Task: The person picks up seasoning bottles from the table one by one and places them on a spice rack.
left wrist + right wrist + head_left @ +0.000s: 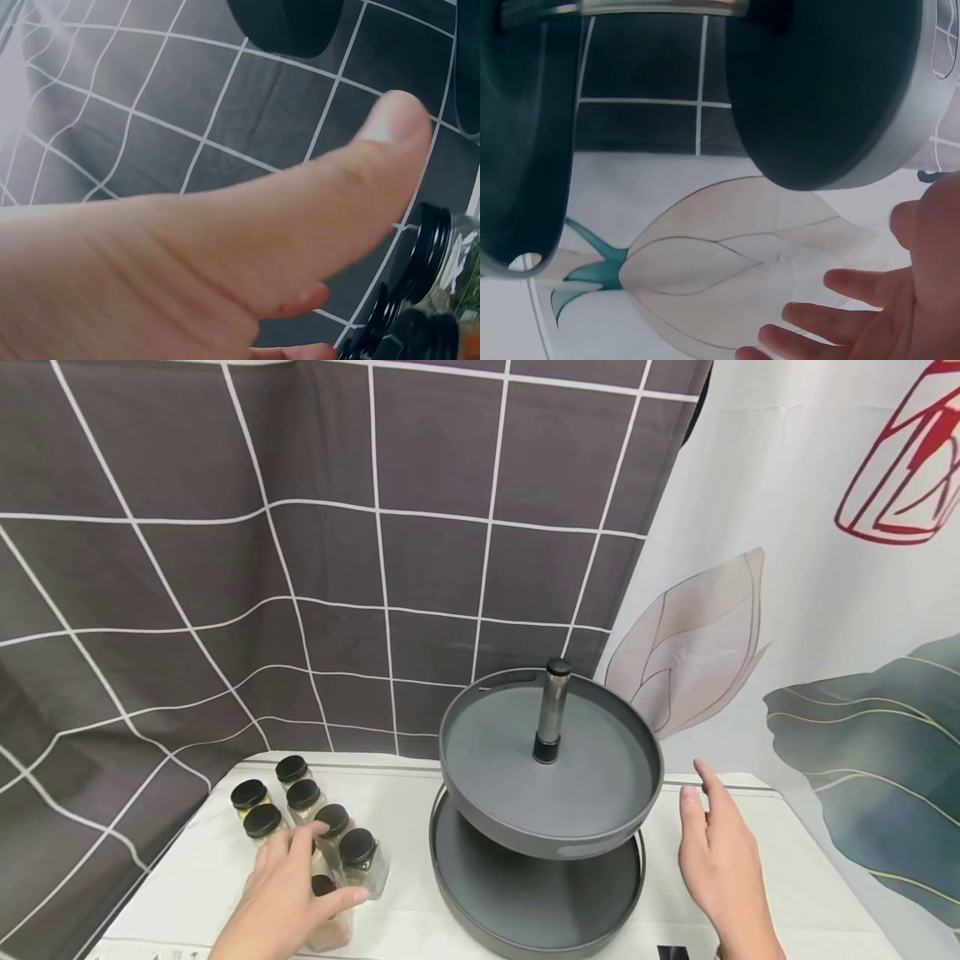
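Observation:
My left hand (281,893) reaches over a cluster of spice jars with black lids at the left of the table. Its thumb stands out to the side, and a fingertip is at or very near one black lid (332,818); contact is unclear. Next to it stands a square glass jar (367,864), whose green contents show in the left wrist view. My right hand (720,860) hovers right of a grey two-tier turntable rack (495,760), apart from it. Its fingers look spread and hold nothing in the right wrist view.
A metal post (553,710) with a black cap rises from the rack's upper tray. The lower tray (525,902) lies on the white-covered table (408,827). Behind hang a dark grid-patterned cloth (435,568) and a white curtain (795,468) with leaf prints.

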`<move>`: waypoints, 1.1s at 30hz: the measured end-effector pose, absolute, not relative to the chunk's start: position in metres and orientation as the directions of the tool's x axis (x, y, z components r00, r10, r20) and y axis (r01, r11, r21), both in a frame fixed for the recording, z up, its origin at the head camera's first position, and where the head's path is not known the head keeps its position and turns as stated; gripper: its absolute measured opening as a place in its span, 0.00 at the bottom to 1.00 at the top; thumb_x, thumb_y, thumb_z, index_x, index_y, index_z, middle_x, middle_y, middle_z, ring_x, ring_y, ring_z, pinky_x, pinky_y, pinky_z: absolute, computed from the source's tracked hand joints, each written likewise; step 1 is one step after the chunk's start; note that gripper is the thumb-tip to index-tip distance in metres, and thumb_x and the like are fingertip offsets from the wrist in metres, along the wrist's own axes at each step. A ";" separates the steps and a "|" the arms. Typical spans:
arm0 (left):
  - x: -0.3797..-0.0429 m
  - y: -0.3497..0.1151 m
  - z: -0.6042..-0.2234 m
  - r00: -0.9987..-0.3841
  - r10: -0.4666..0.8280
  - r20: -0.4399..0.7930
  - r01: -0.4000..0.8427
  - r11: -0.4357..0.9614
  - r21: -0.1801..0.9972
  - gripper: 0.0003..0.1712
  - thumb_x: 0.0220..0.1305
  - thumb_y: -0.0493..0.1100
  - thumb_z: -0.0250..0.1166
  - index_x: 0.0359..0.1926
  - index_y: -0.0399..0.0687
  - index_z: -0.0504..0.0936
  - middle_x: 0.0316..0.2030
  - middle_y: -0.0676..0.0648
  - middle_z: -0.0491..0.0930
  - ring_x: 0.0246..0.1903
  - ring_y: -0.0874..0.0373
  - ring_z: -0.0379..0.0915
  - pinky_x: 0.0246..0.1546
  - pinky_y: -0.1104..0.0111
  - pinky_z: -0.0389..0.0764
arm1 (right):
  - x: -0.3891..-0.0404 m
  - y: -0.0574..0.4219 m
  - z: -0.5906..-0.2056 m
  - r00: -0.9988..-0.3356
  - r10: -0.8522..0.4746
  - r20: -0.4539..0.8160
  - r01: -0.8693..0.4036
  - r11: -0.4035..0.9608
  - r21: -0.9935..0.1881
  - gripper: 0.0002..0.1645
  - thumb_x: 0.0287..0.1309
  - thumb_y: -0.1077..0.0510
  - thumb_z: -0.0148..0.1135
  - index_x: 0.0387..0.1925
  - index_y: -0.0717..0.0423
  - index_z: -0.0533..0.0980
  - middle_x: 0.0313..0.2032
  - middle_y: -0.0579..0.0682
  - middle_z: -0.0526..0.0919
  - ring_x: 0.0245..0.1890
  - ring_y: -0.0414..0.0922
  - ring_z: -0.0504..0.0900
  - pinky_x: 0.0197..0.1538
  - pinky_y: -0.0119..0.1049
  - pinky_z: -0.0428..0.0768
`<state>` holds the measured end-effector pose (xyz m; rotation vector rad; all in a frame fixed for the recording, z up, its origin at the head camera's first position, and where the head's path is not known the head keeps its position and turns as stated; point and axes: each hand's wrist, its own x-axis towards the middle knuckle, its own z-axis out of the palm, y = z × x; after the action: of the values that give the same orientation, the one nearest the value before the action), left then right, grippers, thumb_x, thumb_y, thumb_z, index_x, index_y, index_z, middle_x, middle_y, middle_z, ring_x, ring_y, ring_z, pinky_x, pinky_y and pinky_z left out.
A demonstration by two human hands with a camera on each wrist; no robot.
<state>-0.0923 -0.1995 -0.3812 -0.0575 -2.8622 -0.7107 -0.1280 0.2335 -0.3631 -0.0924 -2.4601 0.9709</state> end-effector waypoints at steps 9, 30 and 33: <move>-0.091 -0.212 -0.381 -0.993 -0.026 0.113 0.031 0.878 0.478 0.45 0.30 0.65 0.75 0.46 0.43 0.71 0.45 0.41 0.68 0.48 0.44 0.62 0.42 0.53 0.72 | -0.138 0.230 -0.350 -0.858 0.317 0.404 -0.117 0.646 -0.755 0.26 0.70 0.45 0.37 0.68 0.38 0.59 0.64 0.46 0.66 0.58 0.55 0.69 0.54 0.52 0.66; -0.103 -0.226 -0.399 -0.978 0.081 -0.194 -0.025 0.873 0.488 0.33 0.33 0.51 0.78 0.44 0.49 0.78 0.34 0.50 0.81 0.32 0.55 0.77 0.37 0.57 0.78 | -0.153 0.210 -0.348 -0.888 0.255 0.383 -0.224 0.489 -0.843 0.26 0.71 0.45 0.34 0.65 0.42 0.64 0.63 0.41 0.66 0.54 0.30 0.70 0.43 0.21 0.75; -0.102 -0.228 -0.402 -0.972 0.178 -0.151 0.075 0.851 0.520 0.23 0.38 0.53 0.76 0.37 0.55 0.77 0.27 0.58 0.78 0.26 0.62 0.72 0.30 0.64 0.75 | -0.153 0.209 -0.348 -0.894 0.254 0.369 -0.230 0.447 -0.865 0.26 0.70 0.44 0.34 0.65 0.43 0.64 0.63 0.41 0.66 0.57 0.34 0.69 0.47 0.20 0.73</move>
<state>-0.1017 -0.2277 -0.4024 -0.2208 -3.2082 -0.8883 -0.1527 0.2092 -0.3479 -0.0206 -2.2530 1.4464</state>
